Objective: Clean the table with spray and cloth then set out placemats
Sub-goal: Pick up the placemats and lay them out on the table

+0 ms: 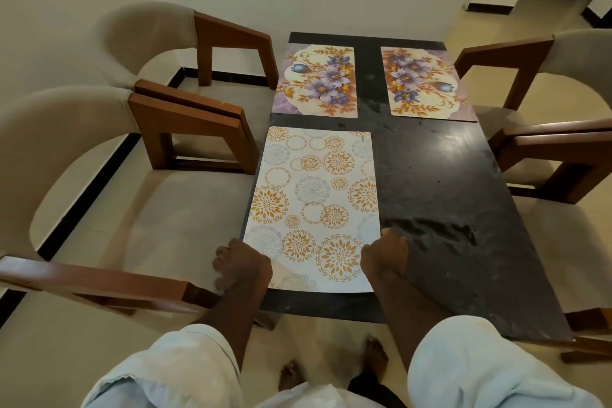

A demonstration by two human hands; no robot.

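Head view: the circle placemat (314,205) lies flat on the near left part of the dark table (447,192), its left edge right at the table's edge. The left hand (240,267) is curled round the mat's near left corner. The right hand (385,255) is curled on its right edge; both appear to pinch it. One flower placemat (316,81) and a second flower placemat (427,81) lie side by side at the far end. We judge the mat thin, light and bendy, and likely to slide on the glossy, smeared top. Gripping opposite edges suits squaring it.
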